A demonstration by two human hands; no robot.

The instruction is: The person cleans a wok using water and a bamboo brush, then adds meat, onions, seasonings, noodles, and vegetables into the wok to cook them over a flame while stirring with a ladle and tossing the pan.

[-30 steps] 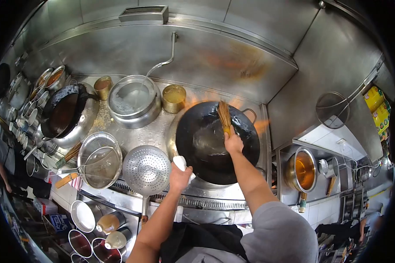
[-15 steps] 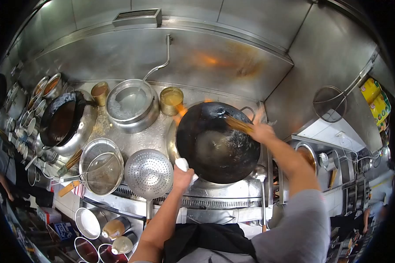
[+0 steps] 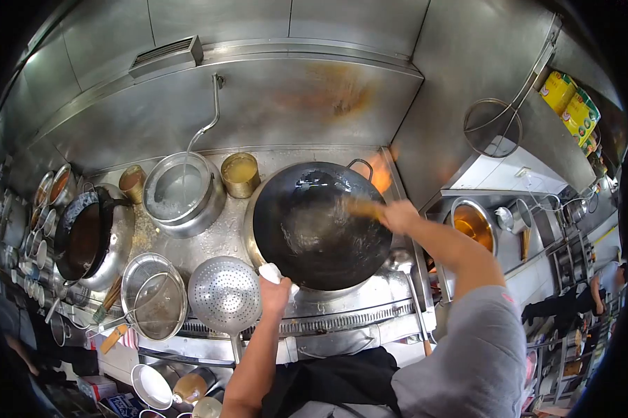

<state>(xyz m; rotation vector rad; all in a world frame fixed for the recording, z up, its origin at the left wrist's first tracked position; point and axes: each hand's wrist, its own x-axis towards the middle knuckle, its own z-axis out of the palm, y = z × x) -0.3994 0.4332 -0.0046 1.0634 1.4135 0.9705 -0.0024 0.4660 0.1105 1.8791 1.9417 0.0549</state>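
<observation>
A large black wok [image 3: 314,261] sits on the stove ring with a thin layer of liquid inside. In my right hand [image 3: 399,217] is a bamboo wok brush [image 3: 364,209], blurred by motion, its bristle end over the right part of the wok. My left hand [image 3: 276,295] is closed around a folded white cloth [image 3: 271,272] at the wok's near left edge; the wok's grip beneath is hidden. Just left of that hand lies a perforated strainer ladle [image 3: 225,294].
Flames [image 3: 381,171] rise behind the wok's right side. A water pot [image 3: 181,191] stands under the tap, beside a tin [image 3: 240,174]. Mesh strainers [image 3: 154,296] lie at left. A ladle [image 3: 401,261] rests to the right, near an oil bowl [image 3: 471,226]. Another person [image 3: 600,285] stands far right.
The brush has swept left and down within the wok. The wok now sits flatter, and the flame at its left edge no longer shows. My view has turned to the right.
</observation>
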